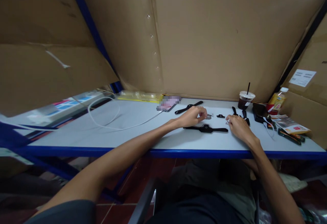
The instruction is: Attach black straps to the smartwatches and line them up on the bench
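My left hand [193,116] is closed at the middle of the table, its fingers pinched round a small greyish metal piece [209,116]. Farther right, my right hand [238,125] has its fingers closed on a tiny shiny thing too small to name. Just in front of my left hand lies a black spokeshave-like tool [206,129] with two long handles. A similar black tool [189,107] rests behind that hand. Between my hands sits a small black part [220,116]. More black pieces [244,114] lie behind my right hand.
At the back right stand a lidded cup with a straw [246,100] and a bottle [277,101]. Snack packets [291,125] lie at the right. A phone [168,104] with a white cable [133,127] is at the back. Cardboard [204,40] walls the table [102,140].
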Tool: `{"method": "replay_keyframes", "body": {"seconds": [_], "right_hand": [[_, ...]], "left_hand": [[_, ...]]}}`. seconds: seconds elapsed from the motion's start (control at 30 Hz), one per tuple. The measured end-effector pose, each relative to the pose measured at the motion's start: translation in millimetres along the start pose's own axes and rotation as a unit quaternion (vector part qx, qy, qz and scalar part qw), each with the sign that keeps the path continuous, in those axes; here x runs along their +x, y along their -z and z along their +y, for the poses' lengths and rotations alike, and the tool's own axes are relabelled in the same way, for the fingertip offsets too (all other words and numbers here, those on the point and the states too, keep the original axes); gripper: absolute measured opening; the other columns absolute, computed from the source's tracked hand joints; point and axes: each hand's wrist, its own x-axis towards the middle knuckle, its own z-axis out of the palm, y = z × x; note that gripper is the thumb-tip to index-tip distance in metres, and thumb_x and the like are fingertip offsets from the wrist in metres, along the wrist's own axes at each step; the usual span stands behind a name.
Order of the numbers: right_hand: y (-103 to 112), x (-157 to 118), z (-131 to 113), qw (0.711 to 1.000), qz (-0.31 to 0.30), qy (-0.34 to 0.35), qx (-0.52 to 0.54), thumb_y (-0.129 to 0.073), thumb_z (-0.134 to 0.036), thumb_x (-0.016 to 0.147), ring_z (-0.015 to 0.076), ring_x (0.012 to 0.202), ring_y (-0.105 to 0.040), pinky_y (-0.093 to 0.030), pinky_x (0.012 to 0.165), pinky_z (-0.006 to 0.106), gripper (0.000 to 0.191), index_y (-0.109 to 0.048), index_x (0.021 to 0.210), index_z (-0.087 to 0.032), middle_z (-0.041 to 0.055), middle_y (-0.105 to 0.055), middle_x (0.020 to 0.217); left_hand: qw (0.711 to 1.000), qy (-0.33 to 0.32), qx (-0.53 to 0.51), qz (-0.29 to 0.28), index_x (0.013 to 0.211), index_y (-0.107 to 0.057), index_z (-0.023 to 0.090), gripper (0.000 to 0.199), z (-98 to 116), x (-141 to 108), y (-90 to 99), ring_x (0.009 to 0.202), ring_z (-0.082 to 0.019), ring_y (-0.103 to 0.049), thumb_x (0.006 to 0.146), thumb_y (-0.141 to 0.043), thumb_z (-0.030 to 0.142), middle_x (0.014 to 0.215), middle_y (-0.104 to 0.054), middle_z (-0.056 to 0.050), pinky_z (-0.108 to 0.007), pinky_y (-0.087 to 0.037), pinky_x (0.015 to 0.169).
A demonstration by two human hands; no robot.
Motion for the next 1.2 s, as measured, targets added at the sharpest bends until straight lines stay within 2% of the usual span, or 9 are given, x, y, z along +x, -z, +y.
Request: {"method": "replay_keyframes", "body": {"seconds": [0.3,0.4,0.5,0.67,0.87,0.93,1.03,1.1,1.2], "right_hand": [[-4,-4,2,0.998,0.016,0.014,0.051,-0.043,-0.001,0.086,0.0213,0.09,-0.06,-0.041,0.078,0.03,0.032,-0.053,0.111,-0.016,0.0115,-0.065,0.103],[0,-4,-4,0.991,0.059,0.04,0.115,-0.04,-0.003,0.087,0.0203,0.086,-0.058,-0.042,0.077,0.031,0.026,-0.049,0.106,-0.019,0.0088,-0.062,0.098],[4,-6,-22,0.972,0.12,0.084,0.181,-0.039,-0.009,0.091,0.0208,0.086,-0.057,-0.044,0.077,0.032,0.018,-0.046,0.102,-0.022,0.0068,-0.06,0.096],[7,-13,-54,0.946,0.19,0.158,0.211,-0.037,-0.007,0.093,0.0231,0.088,-0.058,-0.047,0.078,0.036,0.018,-0.044,0.097,-0.024,0.0082,-0.059,0.097],[3,-15,-66,0.947,0.19,0.174,0.193,-0.037,-0.007,0.094,0.0252,0.09,-0.057,-0.048,0.079,0.038,0.019,-0.045,0.094,-0.024,0.0093,-0.059,0.095],[1,-14,-67,0.942,0.19,0.159,0.227,-0.039,-0.01,0.095,0.0235,0.089,-0.058,-0.048,0.079,0.037,0.015,-0.047,0.096,-0.023,0.0087,-0.06,0.096],[2,-12,-61,0.94,0.186,0.104,0.267,-0.047,-0.016,0.096,0.0213,0.086,-0.061,-0.049,0.078,0.035,0.009,-0.051,0.102,-0.022,0.0077,-0.063,0.098],[4,-10,-54,0.956,0.15,0.087,0.236,-0.052,-0.02,0.096,0.0227,0.091,-0.061,-0.048,0.081,0.036,0.007,-0.056,0.1,-0.022,0.007,-0.065,0.097],[9,-8,-42,0.977,0.06,0.103,0.175,-0.061,-0.025,0.093,0.0249,0.099,-0.059,-0.046,0.089,0.039,0.004,-0.064,0.095,-0.022,0.0064,-0.067,0.097]], "left_hand": [[1.0,0.006,-0.01,-0.001,0.093,-0.067,0.016,0.012,5,-1,-3.4,0.079,-0.015,-0.061,0.093,-0.055,0.019,0.088,-0.07,-0.005,-0.029,-0.044,0.075],[0.999,0.021,-0.027,0.0,0.094,-0.066,0.016,0.012,7,-1,-5.8,0.076,-0.015,-0.061,0.094,-0.056,0.023,0.085,-0.069,-0.004,-0.027,-0.043,0.071],[0.994,0.038,-0.098,-0.004,0.099,-0.065,0.016,0.017,12,-2,-8.6,0.07,-0.014,-0.06,0.095,-0.057,0.031,0.078,-0.067,-0.002,-0.026,-0.043,0.068],[0.949,0.101,-0.298,-0.033,0.106,-0.061,0.013,0.037,27,-2,-13.9,0.065,-0.014,-0.064,0.092,-0.064,0.048,0.074,-0.069,-0.003,-0.025,-0.047,0.06],[0.905,0.121,-0.406,-0.035,0.087,-0.059,0.013,0.035,38,0,-22.1,0.063,-0.013,-0.065,0.085,-0.074,0.045,0.073,-0.071,-0.006,-0.024,-0.049,0.058],[0.909,0.122,-0.397,-0.027,0.086,-0.059,0.013,0.032,37,0,-21.9,0.061,-0.013,-0.065,0.085,-0.073,0.042,0.071,-0.07,-0.005,-0.024,-0.049,0.058],[0.945,0.1,-0.31,-0.015,0.085,-0.061,0.013,0.021,30,0,-14.6,0.06,-0.012,-0.064,0.088,-0.069,0.032,0.068,-0.07,-0.003,-0.024,-0.048,0.06],[0.972,0.075,-0.224,-0.018,0.085,-0.064,0.013,0.012,24,0,-7.1,0.06,-0.012,-0.063,0.088,-0.066,0.024,0.066,-0.07,-0.002,-0.024,-0.046,0.063],[0.99,0.045,-0.132,-0.03,0.087,-0.068,0.013,0.006,16,0,1.5,0.063,-0.012,-0.063,0.087,-0.063,0.017,0.07,-0.072,-0.002,-0.024,-0.044,0.064]]}}
